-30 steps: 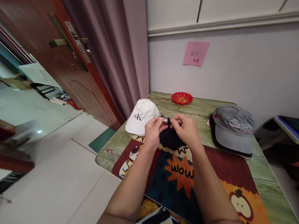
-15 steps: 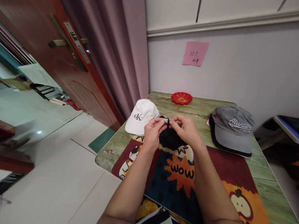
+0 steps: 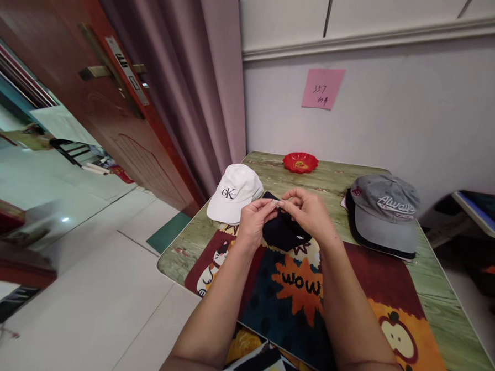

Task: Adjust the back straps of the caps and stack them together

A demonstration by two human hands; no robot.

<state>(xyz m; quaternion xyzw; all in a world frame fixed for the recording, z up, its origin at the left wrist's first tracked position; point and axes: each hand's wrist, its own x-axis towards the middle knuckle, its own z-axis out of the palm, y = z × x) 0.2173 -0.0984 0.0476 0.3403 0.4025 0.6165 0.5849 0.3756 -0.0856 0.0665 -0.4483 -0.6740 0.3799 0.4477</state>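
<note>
A black cap (image 3: 280,231) rests on the patterned mat, under and between my hands. My left hand (image 3: 254,216) pinches at the cap's upper part from the left. From the right, my right hand (image 3: 306,211) pinches at the same spot, its fingertips almost touching those of my left hand. The small part between the fingertips is mostly hidden. Close by on the left sits a white cap (image 3: 234,193) with a "CK" mark. A grey cap (image 3: 385,206) with a black-edged brim lies to the right.
A red scalloped dish (image 3: 300,163) stands at the back of the green wood-look table (image 3: 437,278). The colourful mat (image 3: 262,297) covers the table's front part. A pink note (image 3: 322,88) hangs on the wall, and a brown door (image 3: 121,140) stands at the left.
My fingertips have come closer together over the black cap. The light strip that showed between them is now mostly covered, and the cap has shifted slightly beneath my hands.
</note>
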